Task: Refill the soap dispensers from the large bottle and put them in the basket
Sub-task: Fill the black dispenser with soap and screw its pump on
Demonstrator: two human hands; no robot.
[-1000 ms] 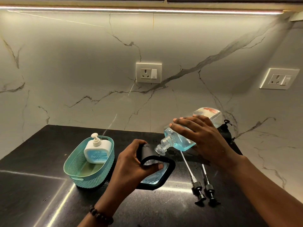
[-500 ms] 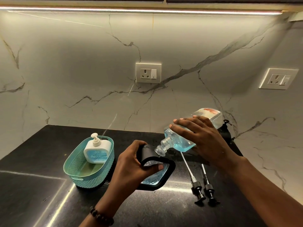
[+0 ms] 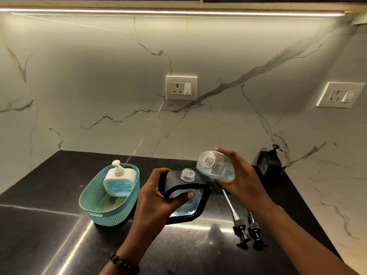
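My left hand [image 3: 156,193] grips a black-framed soap dispenser [image 3: 195,207] with its clear threaded neck [image 3: 187,175] uncapped and blue soap inside. My right hand [image 3: 241,180] holds the large clear bottle [image 3: 215,168] of blue soap, its open mouth turned toward me, just right of the dispenser's neck and apart from it. A white dispenser [image 3: 121,180] with blue soap and its pump on stands in the teal basket [image 3: 103,212] at the left. Two black pump heads [image 3: 248,229] with long tubes lie on the counter at the right.
A second black dispenser [image 3: 270,163] with its pump on stands against the marble wall behind my right hand. The black counter [image 3: 39,235] ends at the wall. Two wall sockets [image 3: 181,87] sit above.
My right hand has swung the large bottle up and away from the dispenser's neck; its mouth now faces me. The neck, hidden before, now shows. My left hand keeps its grip.
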